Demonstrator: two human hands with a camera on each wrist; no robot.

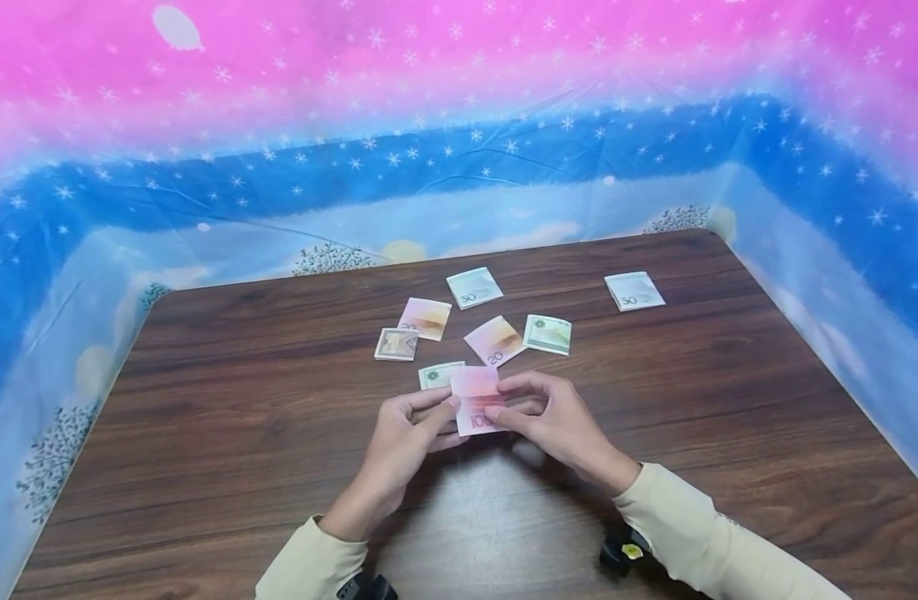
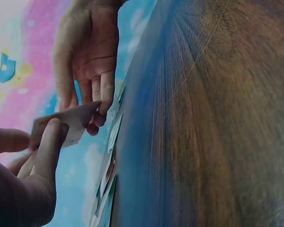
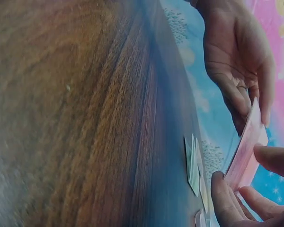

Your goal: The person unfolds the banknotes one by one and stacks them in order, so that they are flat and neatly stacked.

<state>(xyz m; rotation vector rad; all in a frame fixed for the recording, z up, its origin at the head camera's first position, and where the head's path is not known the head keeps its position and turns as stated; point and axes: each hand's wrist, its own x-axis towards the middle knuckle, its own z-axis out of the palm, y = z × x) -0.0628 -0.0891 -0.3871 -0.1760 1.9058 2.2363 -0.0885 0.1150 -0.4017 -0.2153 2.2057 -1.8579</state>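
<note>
Both hands hold a folded pink banknote (image 1: pixel 476 385), printed with 100, above the near middle of the table. My left hand (image 1: pixel 401 437) pinches its left edge between thumb and fingers, and my right hand (image 1: pixel 560 423) pinches the right side, thumb on the near face. In the right wrist view the note (image 3: pixel 248 152) is tilted and stands off the tabletop. Just behind it lies a green-printed folded note (image 1: pixel 438 375), partly covered by the held one. A 20 note (image 1: pixel 495 342) and a green note (image 1: pixel 549 334) lie farther back.
A brown note (image 1: pixel 396 345) overlaps another 20 note (image 1: pixel 431 318) at the left of the group. One 50 note (image 1: pixel 475 287) lies at the back, another 50 note (image 1: pixel 635 291) apart to the right. Patterned cloth (image 1: pixel 459 158) hangs around the dark wooden table (image 1: pixel 227 417).
</note>
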